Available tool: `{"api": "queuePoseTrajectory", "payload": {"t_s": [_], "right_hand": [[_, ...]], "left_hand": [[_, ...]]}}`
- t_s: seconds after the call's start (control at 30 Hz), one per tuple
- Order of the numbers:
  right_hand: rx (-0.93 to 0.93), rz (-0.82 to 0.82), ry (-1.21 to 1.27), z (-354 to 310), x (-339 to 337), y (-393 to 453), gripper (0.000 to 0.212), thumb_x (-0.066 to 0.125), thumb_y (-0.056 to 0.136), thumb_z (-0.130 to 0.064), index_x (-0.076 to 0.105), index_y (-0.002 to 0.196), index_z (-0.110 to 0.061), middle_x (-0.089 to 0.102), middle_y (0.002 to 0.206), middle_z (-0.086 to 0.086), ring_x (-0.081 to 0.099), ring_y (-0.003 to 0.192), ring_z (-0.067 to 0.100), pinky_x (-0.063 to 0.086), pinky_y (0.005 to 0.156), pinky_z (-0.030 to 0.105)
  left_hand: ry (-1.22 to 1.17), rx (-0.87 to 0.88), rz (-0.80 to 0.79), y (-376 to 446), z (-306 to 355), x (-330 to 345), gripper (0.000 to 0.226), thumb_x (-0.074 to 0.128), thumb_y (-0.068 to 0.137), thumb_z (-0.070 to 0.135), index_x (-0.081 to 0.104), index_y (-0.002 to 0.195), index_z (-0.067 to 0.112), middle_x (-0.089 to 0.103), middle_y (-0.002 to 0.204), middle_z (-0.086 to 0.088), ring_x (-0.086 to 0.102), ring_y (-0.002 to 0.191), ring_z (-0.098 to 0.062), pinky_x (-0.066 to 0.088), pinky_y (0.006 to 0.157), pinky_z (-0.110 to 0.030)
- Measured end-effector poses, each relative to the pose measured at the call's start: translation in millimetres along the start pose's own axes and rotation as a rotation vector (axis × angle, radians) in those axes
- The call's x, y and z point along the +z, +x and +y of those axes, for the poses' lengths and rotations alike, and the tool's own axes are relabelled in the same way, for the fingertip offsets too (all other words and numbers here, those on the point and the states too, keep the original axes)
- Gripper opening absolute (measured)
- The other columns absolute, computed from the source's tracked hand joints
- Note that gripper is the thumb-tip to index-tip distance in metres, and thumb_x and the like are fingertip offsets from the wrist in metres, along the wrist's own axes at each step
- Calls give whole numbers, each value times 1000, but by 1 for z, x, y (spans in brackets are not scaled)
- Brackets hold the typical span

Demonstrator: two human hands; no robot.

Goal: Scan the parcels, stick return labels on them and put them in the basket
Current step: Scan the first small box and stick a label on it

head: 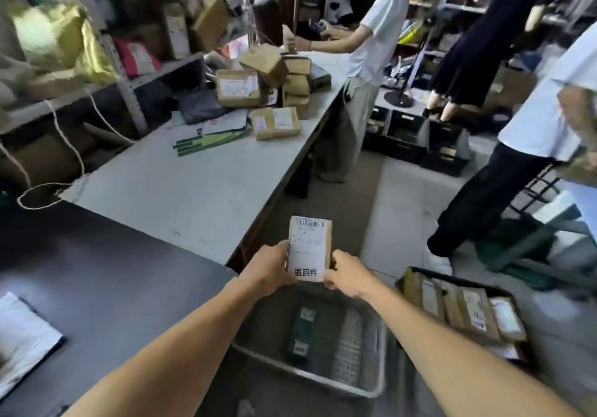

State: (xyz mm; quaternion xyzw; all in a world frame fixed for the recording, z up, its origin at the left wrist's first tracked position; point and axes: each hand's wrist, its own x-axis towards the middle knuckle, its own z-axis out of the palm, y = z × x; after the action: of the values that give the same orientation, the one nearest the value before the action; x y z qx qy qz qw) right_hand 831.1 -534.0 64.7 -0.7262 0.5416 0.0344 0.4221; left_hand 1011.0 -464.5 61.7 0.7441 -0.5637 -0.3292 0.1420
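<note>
Both hands, left (271,266) and right (347,274), are gripping the labelled parcel (310,248) over the basket (371,392), likely pressing the label down before dropping.

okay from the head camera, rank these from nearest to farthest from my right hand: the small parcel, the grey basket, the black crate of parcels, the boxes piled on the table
From the right hand:
1. small parcel, in its grip
2. grey basket, just below
3. black crate, to the right
4. piled boxes, far up the table

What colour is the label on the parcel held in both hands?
White with black print, on the brown parcel; head view shows it best.
</note>
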Motion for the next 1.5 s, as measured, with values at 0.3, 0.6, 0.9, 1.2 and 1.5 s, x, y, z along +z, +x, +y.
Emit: {"api": "queuePoseTrajectory", "payload": {"t_s": [0.3,0.6,0.9,1.2,1.5], "right_hand": [[140,3,-127,65,26,65,74,75,87,-33,35,144,-6,61,130,11,62,110,26,52,83,32],[262,-47,-85,189,86,154,59,71,90,-26,39,136,-8,63,126,12,66,100,24,57,76,33],[278,-102,-120,379,219,303,52,72,86,-18,42,126,-4,69,107,17,70,90,29,59,77,40],[358,-140,-117,504,329,415,48,68,88,-15,40,125,-5,66,112,17,66,97,33,55,78,36],[380,-173,-63,563,385,459,42,60,86,-12,46,125,-5,64,114,17,64,101,32,54,83,35]], "left_hand": [[32,35,-181,94,-18,66,60,80,77,24,54,130,19,72,117,-1,68,98,-18,54,84,-27],[121,-54,-315,184,-55,199,65,76,81,31,44,134,14,70,115,-9,67,102,-29,54,87,-39],[109,-159,-426,299,-165,422,70,73,86,25,33,143,15,68,113,-13,67,97,-30,56,87,-43],[105,-203,-425,384,-261,583,55,70,88,22,45,135,13,65,117,-12,64,103,-30,51,90,-37],[124,-244,-432,410,-303,662,44,68,86,9,54,127,17,64,124,-9,62,109,-24,50,89,-31]]}}
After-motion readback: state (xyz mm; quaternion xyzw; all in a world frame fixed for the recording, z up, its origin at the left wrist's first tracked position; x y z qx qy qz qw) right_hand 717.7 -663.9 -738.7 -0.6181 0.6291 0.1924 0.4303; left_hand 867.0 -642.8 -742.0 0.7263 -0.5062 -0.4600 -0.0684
